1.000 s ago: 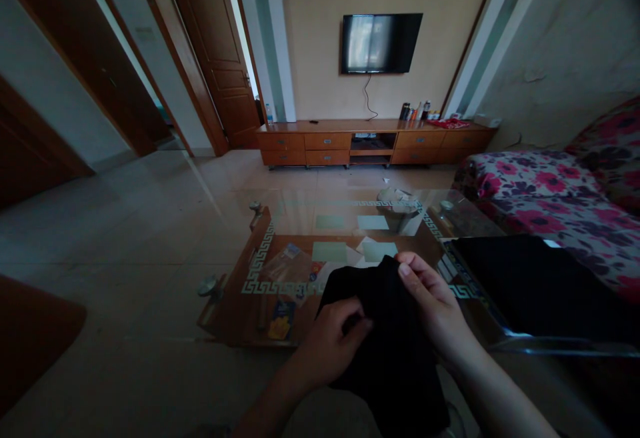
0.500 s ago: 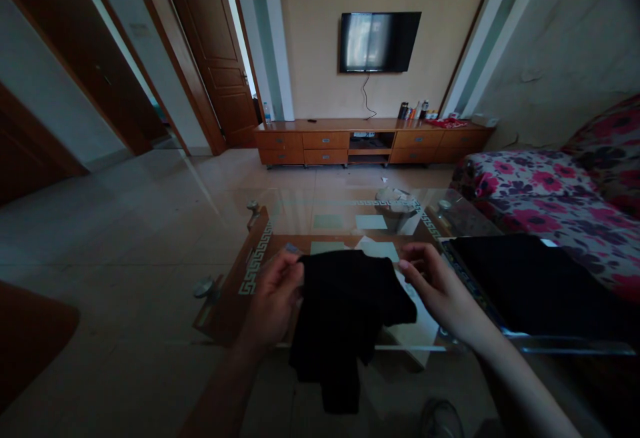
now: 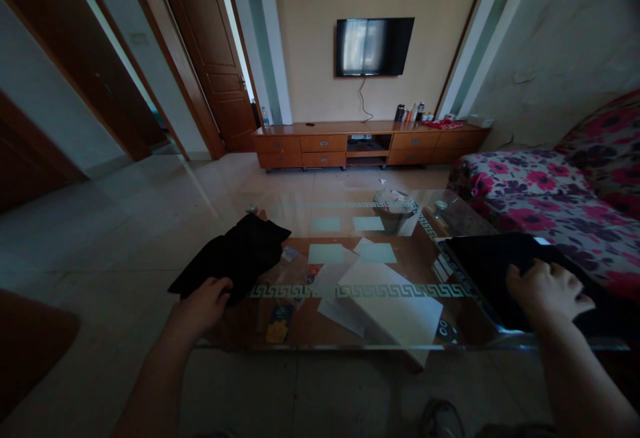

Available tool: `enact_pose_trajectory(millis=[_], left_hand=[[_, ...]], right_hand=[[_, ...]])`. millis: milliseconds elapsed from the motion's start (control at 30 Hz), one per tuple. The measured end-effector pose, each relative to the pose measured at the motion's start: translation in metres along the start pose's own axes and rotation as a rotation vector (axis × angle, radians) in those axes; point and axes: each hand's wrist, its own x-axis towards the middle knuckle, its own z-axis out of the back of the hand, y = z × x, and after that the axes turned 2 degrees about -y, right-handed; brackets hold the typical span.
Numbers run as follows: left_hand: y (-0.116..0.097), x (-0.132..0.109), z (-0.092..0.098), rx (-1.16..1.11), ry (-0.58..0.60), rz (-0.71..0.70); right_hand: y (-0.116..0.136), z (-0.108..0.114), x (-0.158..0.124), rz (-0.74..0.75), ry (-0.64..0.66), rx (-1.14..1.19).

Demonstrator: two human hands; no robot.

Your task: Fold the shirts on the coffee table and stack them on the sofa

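Observation:
A dark black garment (image 3: 240,251) lies loosely bunched on the left end of the glass table (image 3: 350,205); its exact kind is hard to tell in the dim light. At its near edge, my left hand (image 3: 205,301) has its fingers closed on the cloth. Far to the right, my right hand (image 3: 550,288) hovers over or touches a second spread of black cloth (image 3: 490,265), fingers apart and slightly bent. That cloth rests on something flat with a patterned edge at the table's right end.
Through the glass, a white box (image 3: 395,298), papers, a blue-and-yellow packet (image 3: 280,321) and a remote (image 3: 447,330) show on the lower shelf. A flowered sofa (image 3: 550,205) stands at right. Beyond the table are a bin (image 3: 395,211) and a TV cabinet (image 3: 370,128).
The black garment has moved from between both hands to the left end of the table. My right hand has let go of it and swung right to the other black cloth.

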Motion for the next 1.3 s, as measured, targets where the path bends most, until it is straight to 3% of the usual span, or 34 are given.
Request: enact_pose_trajectory(millis=[67, 133, 233, 500, 633, 767, 867, 967, 1033, 1100, 1167, 1233, 1300], left_hand=[[0.010, -0.001, -0.013, 0.004, 0.079, 0.012], [0.010, -0.005, -0.015, -0.031, 0.050, -0.014], [-0.002, -0.009, -0.009, -0.082, -0.026, -0.044], [-0.039, -0.015, -0.005, -0.132, -0.064, -0.056], [-0.070, -0.013, -0.003, -0.270, -0.131, -0.132], [-0.118, -0.019, 0.007, -0.499, -0.171, -0.258], [-0.153, -0.036, 0.023, -0.692, -0.106, -0.391], [-0.179, -0.059, 0.042, -0.836, 0.005, -0.494], [-0.189, -0.073, 0.051, -0.885, 0.075, -0.546], [-0.197, -0.085, 0.056, -0.917, 0.128, -0.575], [-0.203, -0.095, 0.059, -0.943, 0.142, -0.589], [-0.208, -0.103, 0.058, -0.964, 0.132, -0.586], [-0.212, -0.109, 0.057, -0.988, 0.129, -0.547]], right_hand=[[-0.018, -0.016, 0.008, -0.075, 0.098, 0.048], [-0.028, -0.027, 0.012, -0.096, 0.146, 0.171], [-0.033, -0.032, 0.015, -0.017, 0.088, 0.344], [-0.013, -0.004, 0.009, -0.006, -0.066, 0.342], [0.005, 0.015, 0.000, 0.013, -0.090, 0.265], [0.026, 0.031, -0.009, 0.014, -0.122, 0.203], [0.047, 0.048, -0.022, 0.123, -0.139, 0.288], [0.073, 0.080, -0.049, 0.342, 0.024, 0.470], [0.088, 0.110, -0.072, 0.357, 0.086, 0.697], [0.099, 0.141, -0.094, 0.297, 0.234, 1.068], [0.105, 0.166, -0.112, 0.159, 0.259, 1.373], [0.108, 0.179, -0.125, 0.123, 0.356, 1.463], [0.111, 0.181, -0.137, 0.184, 0.527, 1.446]])
